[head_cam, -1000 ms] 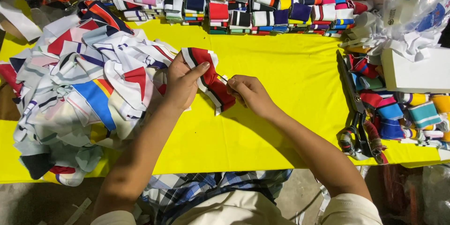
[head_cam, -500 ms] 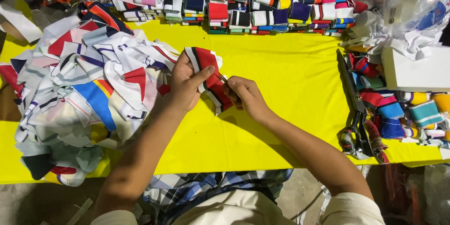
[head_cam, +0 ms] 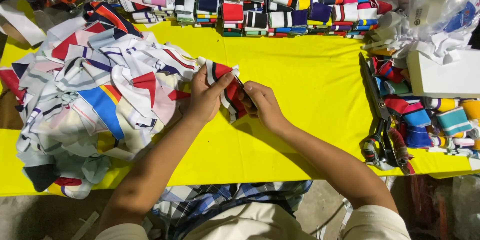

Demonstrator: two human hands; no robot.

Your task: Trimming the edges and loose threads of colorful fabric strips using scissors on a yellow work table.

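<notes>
Between my two sets of fingers I see the red striped collar piece (head_cam: 227,92), pinched by my left hand (head_cam: 205,97) and right hand (head_cam: 262,105) above the yellow tabletop (head_cam: 305,95). Left of my fingers lies the loose fabric pile (head_cam: 95,90); scissors (head_cam: 380,125) lie well right.

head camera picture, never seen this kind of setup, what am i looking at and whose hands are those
The picture comes from a camera worn on a person's head, looking down at that person's own two bare hands. The left hand and the right hand together hold a folded red, white and black striped knit fabric strip above a bright yellow cloth-covered table. On the person's left lies a loose heap of mixed striped fabric strips. Along the far edge stand rows of neatly folded coloured strips. On the right lie large dark metal scissors and a white box.
</notes>
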